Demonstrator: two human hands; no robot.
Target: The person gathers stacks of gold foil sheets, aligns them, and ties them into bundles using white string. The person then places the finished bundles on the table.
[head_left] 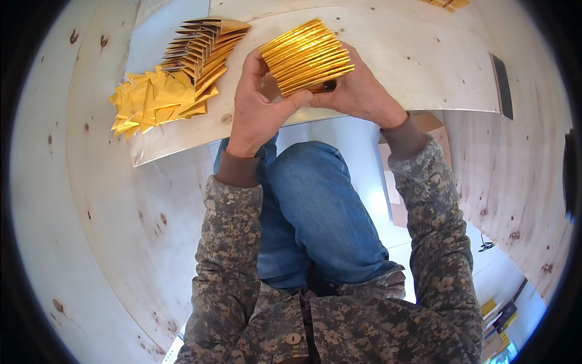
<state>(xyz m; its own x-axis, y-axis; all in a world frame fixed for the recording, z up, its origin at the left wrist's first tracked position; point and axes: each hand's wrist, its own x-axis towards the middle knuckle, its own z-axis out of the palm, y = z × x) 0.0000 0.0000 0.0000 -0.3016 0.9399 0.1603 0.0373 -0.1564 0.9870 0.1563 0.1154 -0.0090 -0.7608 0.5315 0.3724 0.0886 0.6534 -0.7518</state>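
Over the front part of the table I hold a thick stack of shiny gold foil sheets (307,56), edges facing up, in both hands. My left hand (257,103) closes round its left side, thumb along the near lower edge. Round the right side wraps my right hand (357,91), its thumb meeting the left one below the stack. A small dark patch shows under the stack by the right thumb. To the left lies a heap of flat gold foil pieces (154,100), and against it leans a fanned row of folded gold pieces (203,51).
The pale wooden table (418,67) has a dark strip (501,85) at its right end. An open cardboard box (433,130) stands on the floor below, right of my knees. More gold pieces (448,3) lie at the far edge. Wooden panels rise on both sides.
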